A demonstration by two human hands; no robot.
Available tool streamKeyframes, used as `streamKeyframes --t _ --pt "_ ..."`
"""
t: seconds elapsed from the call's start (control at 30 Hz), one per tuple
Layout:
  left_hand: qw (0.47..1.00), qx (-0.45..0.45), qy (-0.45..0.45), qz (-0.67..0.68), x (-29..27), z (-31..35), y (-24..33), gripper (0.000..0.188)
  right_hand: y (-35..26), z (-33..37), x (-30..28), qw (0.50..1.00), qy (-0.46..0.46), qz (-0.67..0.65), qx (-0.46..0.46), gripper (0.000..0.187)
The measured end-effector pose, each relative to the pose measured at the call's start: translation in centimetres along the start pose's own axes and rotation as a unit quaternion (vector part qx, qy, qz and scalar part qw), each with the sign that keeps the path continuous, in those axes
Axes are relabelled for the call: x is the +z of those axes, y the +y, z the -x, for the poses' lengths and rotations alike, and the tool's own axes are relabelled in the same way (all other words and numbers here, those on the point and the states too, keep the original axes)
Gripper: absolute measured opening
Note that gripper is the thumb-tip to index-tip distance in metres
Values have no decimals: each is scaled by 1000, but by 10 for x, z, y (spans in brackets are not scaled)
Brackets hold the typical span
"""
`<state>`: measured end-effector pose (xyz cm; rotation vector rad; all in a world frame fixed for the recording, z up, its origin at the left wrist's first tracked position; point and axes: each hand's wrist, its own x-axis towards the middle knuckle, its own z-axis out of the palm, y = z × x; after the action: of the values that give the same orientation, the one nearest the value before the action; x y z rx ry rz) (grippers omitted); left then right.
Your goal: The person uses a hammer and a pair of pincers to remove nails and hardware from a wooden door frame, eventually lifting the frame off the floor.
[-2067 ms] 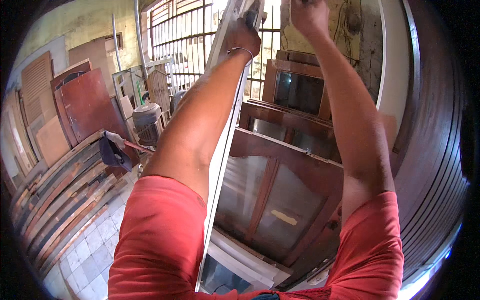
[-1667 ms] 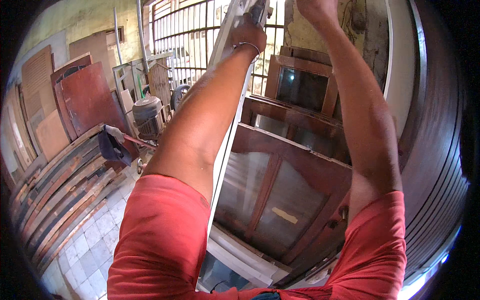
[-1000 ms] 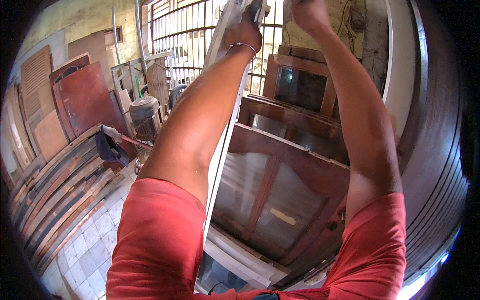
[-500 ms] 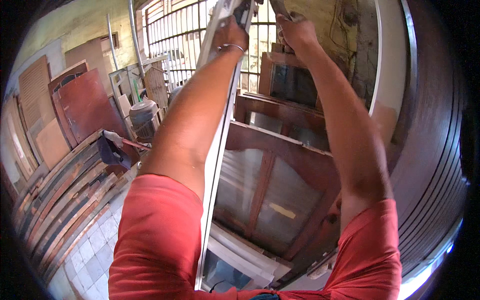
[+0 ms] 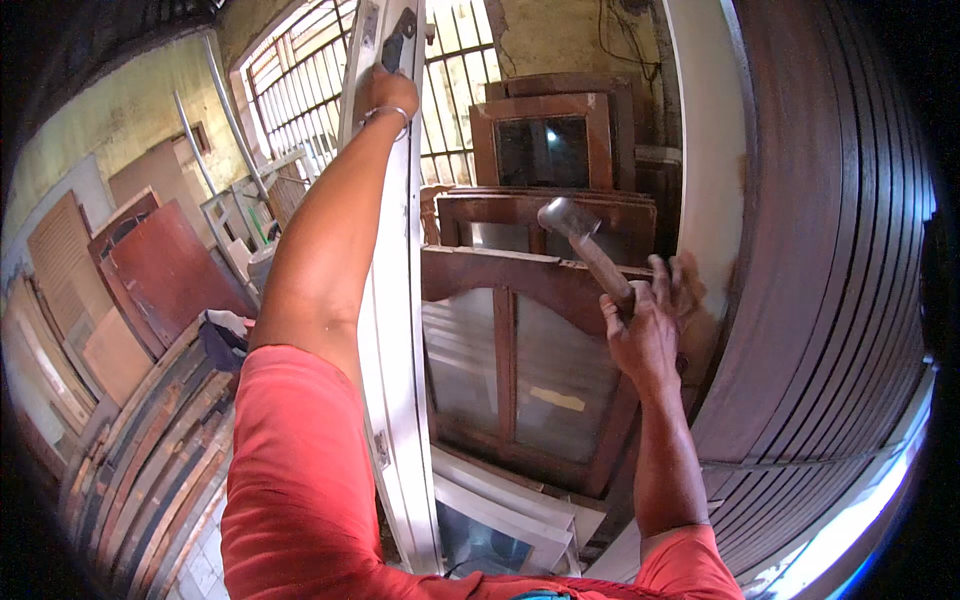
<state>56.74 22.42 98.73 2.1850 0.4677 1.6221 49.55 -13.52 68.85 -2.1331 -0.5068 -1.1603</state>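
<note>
A tall white door (image 5: 395,300) stands edge-on in front of me, running from the bottom of the view to the top. High on its edge, my left hand (image 5: 392,95) is closed around a dark, flat piece (image 5: 400,45) whose kind I cannot make out. Lower and to the right, my right hand (image 5: 645,335) grips the wooden handle of a hammer (image 5: 602,268). The metal head of the hammer points up and left, apart from the door. Some fingers of this hand are loosely raised around the handle.
Brown glazed door panels (image 5: 560,390) lean behind the white door. A smaller framed window (image 5: 545,150) rests farther back, near a barred opening (image 5: 455,110). Dark slatted panels (image 5: 830,280) rise at the right. Curved-looking timber lengths (image 5: 160,440) and boards (image 5: 170,270) are stacked at left.
My right hand has come down and right, away from the top of the door, bringing the hammer into clear sight. The view has shifted; my left hand remains high on the door edge.
</note>
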Motion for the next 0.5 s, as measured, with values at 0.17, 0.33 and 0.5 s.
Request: streamKeyframes --t 0.17,0.33,0.5 --pt "995 33 79 -46 12 0 0 38 32 -10 3 980 -163 17 114 40" --pt "988 73 96 -96 23 6 14 35 37 -11 6 976 -172 -16 132 39" --pt "984 54 28 -166 12 17 35 42 35 -14 11 977 -163 -17 135 37"
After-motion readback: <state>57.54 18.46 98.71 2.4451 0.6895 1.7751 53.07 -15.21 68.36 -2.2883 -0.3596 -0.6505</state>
